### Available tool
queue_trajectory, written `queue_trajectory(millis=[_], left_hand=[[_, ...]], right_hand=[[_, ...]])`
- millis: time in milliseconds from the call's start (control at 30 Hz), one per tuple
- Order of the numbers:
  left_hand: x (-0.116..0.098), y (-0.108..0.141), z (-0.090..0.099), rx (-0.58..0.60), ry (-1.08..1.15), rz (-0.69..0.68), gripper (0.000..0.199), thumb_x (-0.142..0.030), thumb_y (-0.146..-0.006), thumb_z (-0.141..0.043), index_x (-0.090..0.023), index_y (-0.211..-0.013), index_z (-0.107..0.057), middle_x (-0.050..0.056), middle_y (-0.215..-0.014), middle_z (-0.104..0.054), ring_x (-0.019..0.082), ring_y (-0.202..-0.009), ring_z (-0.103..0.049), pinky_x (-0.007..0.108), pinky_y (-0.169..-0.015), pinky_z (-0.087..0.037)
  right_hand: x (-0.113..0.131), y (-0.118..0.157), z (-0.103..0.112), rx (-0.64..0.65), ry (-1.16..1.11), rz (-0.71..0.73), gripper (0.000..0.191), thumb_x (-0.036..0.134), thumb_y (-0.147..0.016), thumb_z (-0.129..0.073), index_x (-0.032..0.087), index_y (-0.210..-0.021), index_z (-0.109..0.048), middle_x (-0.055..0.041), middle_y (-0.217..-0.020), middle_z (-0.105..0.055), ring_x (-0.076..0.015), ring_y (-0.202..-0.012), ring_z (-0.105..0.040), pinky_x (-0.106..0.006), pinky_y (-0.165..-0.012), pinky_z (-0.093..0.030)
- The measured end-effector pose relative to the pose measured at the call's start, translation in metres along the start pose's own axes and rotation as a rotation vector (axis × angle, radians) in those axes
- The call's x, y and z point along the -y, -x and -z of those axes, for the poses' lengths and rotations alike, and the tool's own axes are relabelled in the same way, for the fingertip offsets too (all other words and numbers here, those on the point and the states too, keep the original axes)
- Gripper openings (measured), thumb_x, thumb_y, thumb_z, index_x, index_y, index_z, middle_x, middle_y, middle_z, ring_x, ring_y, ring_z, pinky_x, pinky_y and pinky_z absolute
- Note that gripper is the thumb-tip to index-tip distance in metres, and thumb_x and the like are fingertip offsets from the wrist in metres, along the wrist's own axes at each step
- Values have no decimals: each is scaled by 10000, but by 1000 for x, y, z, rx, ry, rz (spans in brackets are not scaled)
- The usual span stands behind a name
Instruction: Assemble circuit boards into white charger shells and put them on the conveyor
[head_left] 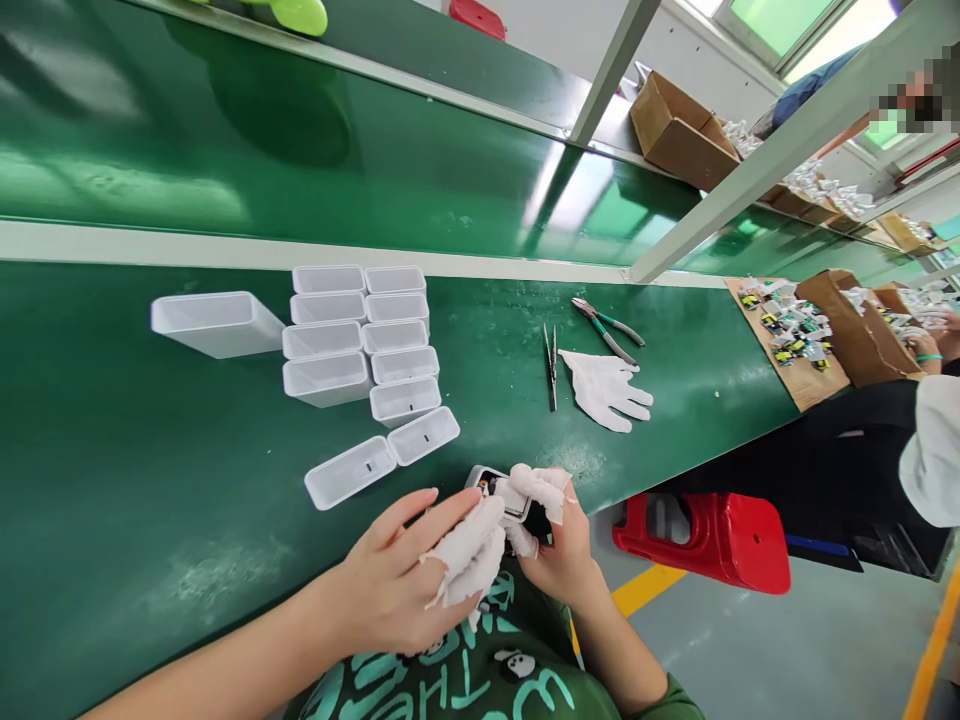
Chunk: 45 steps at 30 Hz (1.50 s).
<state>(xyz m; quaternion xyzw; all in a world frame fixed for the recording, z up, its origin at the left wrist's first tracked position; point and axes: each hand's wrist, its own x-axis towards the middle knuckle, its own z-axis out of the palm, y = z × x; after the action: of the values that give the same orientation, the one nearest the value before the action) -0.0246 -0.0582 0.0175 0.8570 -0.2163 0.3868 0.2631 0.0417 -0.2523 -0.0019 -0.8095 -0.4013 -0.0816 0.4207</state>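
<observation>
At the bench's near edge, my two hands meet around a small white plastic housing (pixel 516 503) with parts inside that are too small to name. White cloth covers some fingers of each hand. My right hand (pixel 559 530) grips the housing from the right, thumb on top and fingers beneath. From the left, my left hand (pixel 431 560) has its covered fingers closed at the housing's open side; some fingertips are hidden. Just left of the hands, two shallow translucent white trays (pixel 349 475) lie end to end on the green bench.
Several translucent white boxes (pixel 326 375) stand in two columns, with another box (pixel 217 325) to their left. Tweezers (pixel 553 370), pliers (pixel 604 325) and a white glove (pixel 606 388) lie at right. A red stool (pixel 709 540), cardboard boxes (pixel 855 325) and co-workers are further right.
</observation>
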Motion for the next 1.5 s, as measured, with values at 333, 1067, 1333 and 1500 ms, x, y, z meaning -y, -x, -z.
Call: queue_trajectory(millis=[333,1067,1333,1500], left_hand=[[14,8,3,-21,-20,124,274,-79,-830,-687,-164,-1086,-640,71,-845,-720,190,-698,-670,340,-670,-558],[19,-22,14,4,294,334,165,-97,-953,-551,-193,-1030,-660,-14,-879,-749,85,-778,-703,157,-725,-585],[14,-17,10,36,208,439,119,-189,-979,-543,-207,-967,-660,0,-827,-735,99,-728,-696,167,-654,-566],[9,-15,12,1,84,410,109,-187,-973,-552,-224,-1014,-646,-12,-838,-750,118,-758,-716,189,-696,-585]], right_hand=[[-5,1,1,-9,-20,-36,596,121,-877,-615,254,-1420,-408,-127,-1206,-699,-269,-1115,-681,-436,-906,-596],[-3,0,-15,46,-210,88,478,105,-886,-630,241,-1320,-481,-158,-1178,-702,-265,-1088,-690,-425,-853,-627],[1,-3,-19,52,-228,156,464,100,-881,-613,233,-1310,-495,-142,-1142,-700,-253,-1023,-696,-398,-818,-623],[-1,1,-19,107,-80,219,429,122,-900,-562,208,-1321,-555,-176,-1229,-628,-271,-1075,-644,-410,-837,-608]])
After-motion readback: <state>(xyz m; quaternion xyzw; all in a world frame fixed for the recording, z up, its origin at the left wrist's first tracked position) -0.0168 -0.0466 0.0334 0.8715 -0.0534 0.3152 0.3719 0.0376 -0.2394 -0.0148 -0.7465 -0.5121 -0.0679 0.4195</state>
